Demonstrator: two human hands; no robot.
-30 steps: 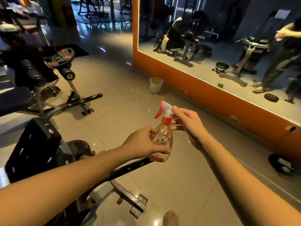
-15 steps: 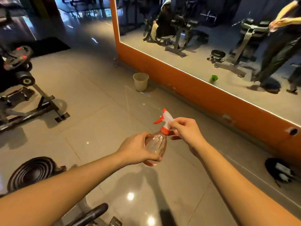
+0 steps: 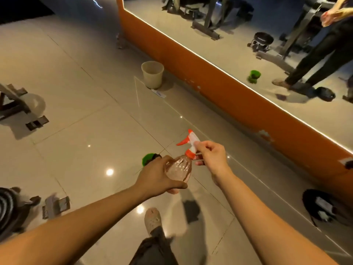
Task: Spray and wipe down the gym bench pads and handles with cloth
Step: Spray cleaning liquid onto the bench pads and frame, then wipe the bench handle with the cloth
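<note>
**Head view, 1 of 1**

1. Spray bottle [image 3: 179,168]: clear body with an orange-and-white trigger head, roughly upright. It is held over the floor tiles at centre frame, between the 2 hands.
2. Left hand [image 3: 157,178]: fingers and thumb are wrapped round the bottle's body from the left and beneath.
3. Right hand [image 3: 212,157]: the fingertips pinch the white head just above the orange collar and the remaining fingers are curled. No finger lies on the trigger lever.
4. Green object [image 3: 148,158]: lies on the floor just beyond the left hand and is partly hidden by it. Whether it is the cloth cannot be told.
5. Bench frame foot [image 3: 17,104]: at the left edge, well apart from the hands. No pad or handle is in view.
6. Bucket [image 3: 152,73]: stands beside the orange mirror frame [image 3: 210,83].

**Change over 1 second:** the view swings away from the bench. The pads and bars that filled the left side are gone from frame, and the green object has come into sight. Both hands keep the same hold on the bottle.

**Reading for the task:** nothing is sprayed or wiped yet. The pinch at the collar suggests the head is being adjusted or tightened. No cloth is in either hand, so one probably has to be collected before the person returns to the bench.
</note>
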